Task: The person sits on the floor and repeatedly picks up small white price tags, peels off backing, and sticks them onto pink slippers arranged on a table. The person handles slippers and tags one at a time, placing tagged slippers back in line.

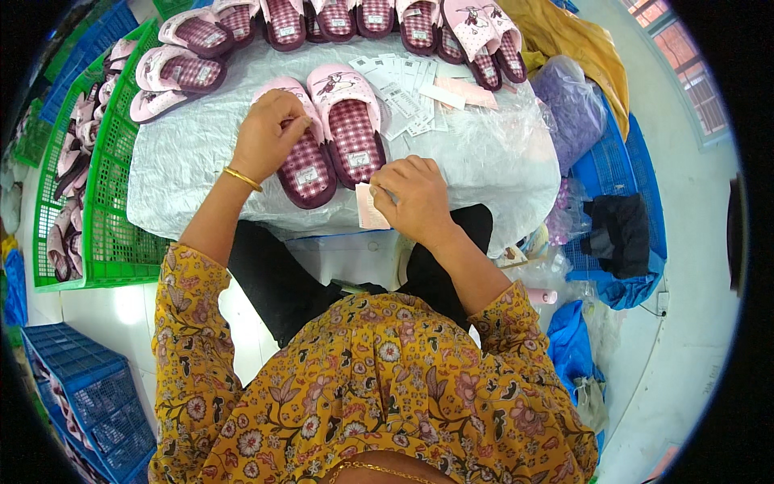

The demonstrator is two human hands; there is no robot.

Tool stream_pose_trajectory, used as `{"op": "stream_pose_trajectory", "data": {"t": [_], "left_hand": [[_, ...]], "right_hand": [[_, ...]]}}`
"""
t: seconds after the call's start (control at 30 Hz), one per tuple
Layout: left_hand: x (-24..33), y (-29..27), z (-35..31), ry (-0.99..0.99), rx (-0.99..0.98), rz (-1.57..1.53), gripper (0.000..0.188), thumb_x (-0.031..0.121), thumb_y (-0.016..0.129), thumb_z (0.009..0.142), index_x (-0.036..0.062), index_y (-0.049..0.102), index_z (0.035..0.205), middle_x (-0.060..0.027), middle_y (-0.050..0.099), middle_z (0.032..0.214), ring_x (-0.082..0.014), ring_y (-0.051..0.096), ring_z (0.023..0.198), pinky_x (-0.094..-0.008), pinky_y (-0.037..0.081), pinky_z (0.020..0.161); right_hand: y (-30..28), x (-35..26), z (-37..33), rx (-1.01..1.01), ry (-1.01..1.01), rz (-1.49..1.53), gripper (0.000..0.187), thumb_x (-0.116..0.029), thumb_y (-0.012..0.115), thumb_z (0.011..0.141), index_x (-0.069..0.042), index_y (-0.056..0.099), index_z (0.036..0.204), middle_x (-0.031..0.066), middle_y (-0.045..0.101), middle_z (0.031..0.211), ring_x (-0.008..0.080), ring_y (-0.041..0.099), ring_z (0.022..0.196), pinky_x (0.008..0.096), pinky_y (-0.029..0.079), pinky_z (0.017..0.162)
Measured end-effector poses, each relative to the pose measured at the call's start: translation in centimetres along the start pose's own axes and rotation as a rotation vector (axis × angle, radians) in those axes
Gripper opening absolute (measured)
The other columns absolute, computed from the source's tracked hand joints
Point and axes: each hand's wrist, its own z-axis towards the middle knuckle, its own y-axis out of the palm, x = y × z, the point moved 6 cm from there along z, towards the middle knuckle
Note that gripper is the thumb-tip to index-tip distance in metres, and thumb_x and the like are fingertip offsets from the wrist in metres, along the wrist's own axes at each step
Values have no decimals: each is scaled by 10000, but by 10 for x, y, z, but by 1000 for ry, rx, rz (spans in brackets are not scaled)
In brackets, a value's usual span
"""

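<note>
A pair of pink slippers lies on the covered table in front of me, with checked maroon insoles and dark soles. My left hand (pixel 274 133) is above the upper of the left slipper (pixel 308 173). Its fingers are curled with the thumb pressed in, and anything they hold is hidden. My right hand (pixel 415 198) pinches a small pale pink card tag (pixel 369 210) beside the heel of the right slipper (pixel 352 141). That slipper carries a drawn figure on its upper and a white label on its insole.
More pink slippers (pixel 334 20) line the table's far edge. Loose printed paper slips (pixel 399 93) lie right of the pair. A green crate (pixel 121 194) full of slippers stands at left, a blue crate (pixel 89 387) below it. Bagged purple material (pixel 571 105) sits at right.
</note>
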Motion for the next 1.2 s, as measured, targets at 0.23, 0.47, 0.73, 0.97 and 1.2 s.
{"op": "stream_pose_trajectory", "data": {"t": [0.23, 0.47, 0.73, 0.97, 1.2], "left_hand": [[37, 14, -3, 187, 22, 127, 81, 73, 681, 800, 51, 626, 854, -91, 638, 927, -290, 601, 898, -391, 479, 808], [16, 13, -8, -88, 66, 2, 97, 88, 664, 852, 31, 616, 914, -114, 648, 879, -301, 649, 777, -357, 518, 675], [-3, 37, -12, -464, -83, -345, 87, 101, 593, 956, 22, 630, 957, -4, 634, 768, -47, 517, 547, -215, 428, 508], [-8, 48, -11, -500, -146, -612, 124, 93, 640, 920, 11, 694, 996, -5, 646, 820, -60, 571, 609, -223, 472, 570], [-9, 50, -11, -489, -238, -654, 129, 23, 593, 935, 22, 650, 1051, 17, 612, 859, -42, 564, 694, -199, 482, 626]], "right_hand": [[7, 7, 8, -51, 52, 70, 66, -120, 695, 729, -150, 666, 779, -8, 624, 816, 217, 591, 767, 359, 411, 764], [12, 7, 4, -110, -7, 128, 99, -177, 711, 780, -142, 686, 869, -8, 622, 871, 219, 589, 855, 370, 407, 809], [4, 13, 34, 17, 153, 268, 88, -157, 725, 799, -105, 677, 850, 11, 628, 917, 230, 584, 891, 380, 401, 843], [19, 20, 60, 146, 66, 112, 118, -146, 750, 752, -116, 682, 844, 3, 627, 888, 223, 590, 859, 378, 399, 816], [32, 20, 72, 150, 73, 104, 118, -147, 747, 748, -128, 686, 848, 7, 622, 873, 226, 591, 838, 373, 397, 804]]}}
